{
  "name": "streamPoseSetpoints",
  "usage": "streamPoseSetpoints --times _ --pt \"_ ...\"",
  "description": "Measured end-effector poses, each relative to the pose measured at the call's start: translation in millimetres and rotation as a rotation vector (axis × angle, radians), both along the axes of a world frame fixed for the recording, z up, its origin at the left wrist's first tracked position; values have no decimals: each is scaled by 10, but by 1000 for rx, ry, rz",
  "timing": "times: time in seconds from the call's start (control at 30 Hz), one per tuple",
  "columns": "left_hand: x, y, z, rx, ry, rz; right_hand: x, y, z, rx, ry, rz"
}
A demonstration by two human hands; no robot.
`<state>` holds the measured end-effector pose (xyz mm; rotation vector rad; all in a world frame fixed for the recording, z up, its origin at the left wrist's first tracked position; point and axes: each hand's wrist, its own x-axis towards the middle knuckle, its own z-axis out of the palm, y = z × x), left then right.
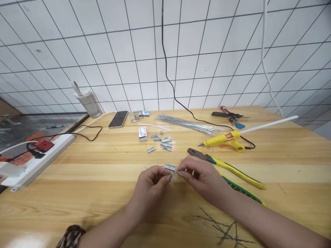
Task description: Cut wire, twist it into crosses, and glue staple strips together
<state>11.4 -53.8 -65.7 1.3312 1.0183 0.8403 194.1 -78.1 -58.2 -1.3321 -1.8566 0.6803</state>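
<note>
Pinching from both sides, the two hands met over the middle of the wooden table (pixel 77 179). The left hand (pixel 151 182) was closed, thumb and forefinger gripping the thin wires (pixel 173 179), which lay at its fingertips, just to its right. The right hand (pixel 199 177) was closed on the same wires from the other side, so they sat between the two hands, low over the tabletop. A staple strip (pixel 170 167) lay on the table just behind the fingertips.

How many wires crossed in that grip could not be made out; they were very thin and partly covered by the fingers. The left forearm was cut off at the lower edge, with only a patterned cuff (pixel 71 237) showing. The lower handle of the pliers (pixel 232 170) ran behind the right wrist.

Counted from the left, there was one white power strip (pixel 33 162), one phone (pixel 118 119), one small staple box (pixel 142 132) and at least six loose staples (pixel 162 142) scattered beside it. Further right lay one bundle of wire rods (pixel 191 124), too many to count, one yellow glue gun (pixel 224 139) and the one pair of pliers. Near the right forearm, finished wire stars (pixel 224 231) overlapped, so their number was unclear.
</note>
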Motion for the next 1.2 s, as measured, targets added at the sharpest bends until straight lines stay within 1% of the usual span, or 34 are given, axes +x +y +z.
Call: streamPoseSetpoints --times 0.1,0.2,0.27,0.33,0.4,0.47,0.6,0.8,0.97,1.2 --pt "-20 16 29 -83 -55 -19 2 -2 -8 -4 2 -1" --pt "-45 42 69 -76 -69 -39 -16 -4 -16 -10 30 -13" --pt "-53 55 86 -60 -111 -18 -32 -5 -22 -30 62 -25" --pt "-50 56 90 -68 -176 34 -43 -5 -31 -47 96 -51" --pt "-40 47 86 -102 -210 69 -47 -7 -41 -47 130 -81" --pt "-29 32 79 -155 -215 71 -51 -11 -46 -27 157 -110" --pt "-13 2 73 -260 -255 49 -84 -26 -36 27 181 -136" --pt "-1 -19 75 -328 -308 9 -168 -61 -48 162 246 -160" --pt "-3 -23 74 -353 -307 -82 -201 -85 -75 140 237 -139" --pt "-19 -18 72 -353 -337 -127 -220 -101 -79 70 261 -118"
